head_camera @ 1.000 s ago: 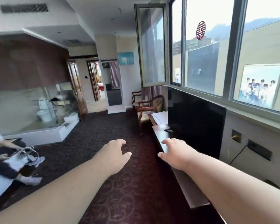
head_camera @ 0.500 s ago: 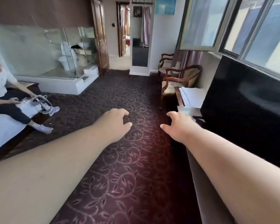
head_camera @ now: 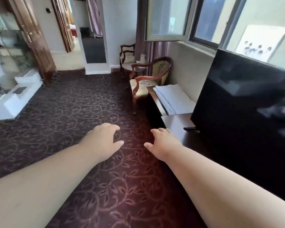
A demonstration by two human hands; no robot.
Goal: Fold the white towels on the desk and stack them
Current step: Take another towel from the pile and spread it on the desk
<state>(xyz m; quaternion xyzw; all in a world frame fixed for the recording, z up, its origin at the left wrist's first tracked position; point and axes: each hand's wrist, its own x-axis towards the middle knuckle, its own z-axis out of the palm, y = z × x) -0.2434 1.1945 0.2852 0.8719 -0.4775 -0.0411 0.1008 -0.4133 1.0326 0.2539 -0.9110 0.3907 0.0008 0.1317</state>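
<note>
View has dropped toward the carpet [head_camera: 72,120]; towels [head_camera: 174,98] lie on the desk [head_camera: 176,122]; both hands' grip released.

Seated person gone from view at left; white towels [head_camera: 173,98] and desk [head_camera: 176,122] now nearer.

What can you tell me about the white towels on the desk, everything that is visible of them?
The white towels lie as a flat pile on the dark wooden desk, at its far end, beside the armchair and behind the black television. Layered edges show along the near side. They look like soft cloth. No hand touches them.
</note>
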